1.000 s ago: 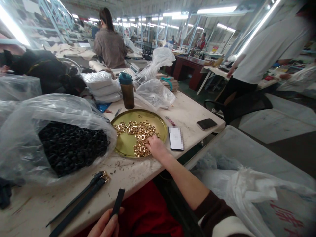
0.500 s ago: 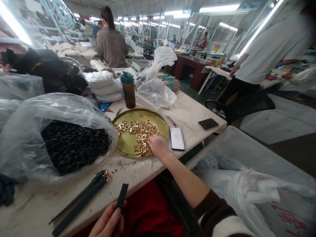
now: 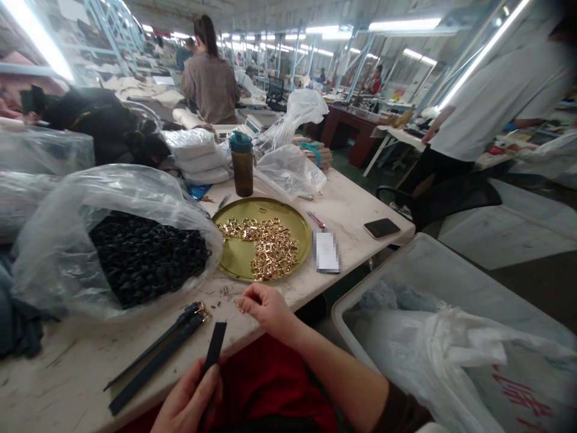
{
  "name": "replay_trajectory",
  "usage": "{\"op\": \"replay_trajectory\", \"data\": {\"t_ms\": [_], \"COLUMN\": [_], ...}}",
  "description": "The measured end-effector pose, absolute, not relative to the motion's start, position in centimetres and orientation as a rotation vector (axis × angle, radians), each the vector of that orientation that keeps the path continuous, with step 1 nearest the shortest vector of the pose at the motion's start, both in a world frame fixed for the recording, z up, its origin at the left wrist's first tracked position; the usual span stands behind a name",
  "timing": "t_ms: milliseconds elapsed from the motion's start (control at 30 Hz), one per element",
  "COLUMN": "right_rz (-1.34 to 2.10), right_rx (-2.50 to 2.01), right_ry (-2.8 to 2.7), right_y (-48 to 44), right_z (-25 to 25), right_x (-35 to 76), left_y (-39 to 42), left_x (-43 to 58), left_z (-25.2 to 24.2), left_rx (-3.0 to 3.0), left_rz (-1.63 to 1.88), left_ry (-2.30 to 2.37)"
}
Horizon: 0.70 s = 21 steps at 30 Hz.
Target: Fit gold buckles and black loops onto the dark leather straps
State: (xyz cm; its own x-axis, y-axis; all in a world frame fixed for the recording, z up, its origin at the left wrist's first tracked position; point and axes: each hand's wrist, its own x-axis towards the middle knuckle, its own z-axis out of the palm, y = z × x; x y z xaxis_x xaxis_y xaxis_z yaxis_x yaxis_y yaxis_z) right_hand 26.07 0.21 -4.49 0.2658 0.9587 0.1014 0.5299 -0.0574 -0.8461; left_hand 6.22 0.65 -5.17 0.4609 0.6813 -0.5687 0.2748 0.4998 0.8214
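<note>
Left hand: the black strap is pinched between thumb and fingers, closed firmly on it; its squared end is left projecting, pointed away from the body.
Right hand: raised near the desk's front edge, short of the tray. Thumb and fingertips are drawn together; what appears to be a small gold buckle is gripped, mostly hidden.
Strap handling: best steadied close to the free end, since bending seems likely with a lower grip; best kept flat and untwisted.
Buckle handling: best held by its frame and squared to the strap, with fingertips kept clear of its opening.
Desk, near left: dark strap lengths are laid diagonally, a gold buckle fitted at their far end.
Plastic bag: filled with black loops, placed just left of the tray.
Round tray: gold buckles are heaped toward its near right side.
Beyond tray: a bottle is stood upright.
</note>
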Motion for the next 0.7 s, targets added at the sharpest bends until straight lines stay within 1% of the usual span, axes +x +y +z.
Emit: {"op": "replay_trajectory", "data": {"t_ms": [100, 167, 300, 400, 533, 633, 700], "right_rz": [0.971, 1.073, 1.118, 1.188, 1.111, 1.084, 1.074], "right_rx": [-1.453, -1.367, -1.361, -1.363, -1.452, -1.444, -1.439], "right_ry": [-1.206, -1.075, -1.001, -0.974, -1.043, -1.103, -1.129], "right_y": [-1.3, -2.1, -3.0, -3.2, -3.3, -3.5, -3.6], "right_z": [-4.3, -4.1, -4.4, -5.1, -6.0, -6.2, -6.2], "right_x": [22.9, 21.9, 21.9, 22.1, 22.1, 22.4, 23.0], "left_y": [1.3, 1.4, 1.1, 1.3, 2.2, 2.6, 2.7], "left_x": [7.5, 8.3, 8.8, 8.5, 8.4, 8.7, 9.1], "left_z": [-3.7, -3.3, -3.4, -3.8, -4.4, -4.7, -4.7], "left_rx": [1.169, 1.229, 1.268, 1.426, 1.716, 1.774, 1.757], "left_rz": [0.435, 0.481, 0.462, 0.439, 0.333, 0.256, 0.270], "left_ry": [1.112, 1.092, 1.102, 1.142, 1.155, 1.175, 1.185]}}
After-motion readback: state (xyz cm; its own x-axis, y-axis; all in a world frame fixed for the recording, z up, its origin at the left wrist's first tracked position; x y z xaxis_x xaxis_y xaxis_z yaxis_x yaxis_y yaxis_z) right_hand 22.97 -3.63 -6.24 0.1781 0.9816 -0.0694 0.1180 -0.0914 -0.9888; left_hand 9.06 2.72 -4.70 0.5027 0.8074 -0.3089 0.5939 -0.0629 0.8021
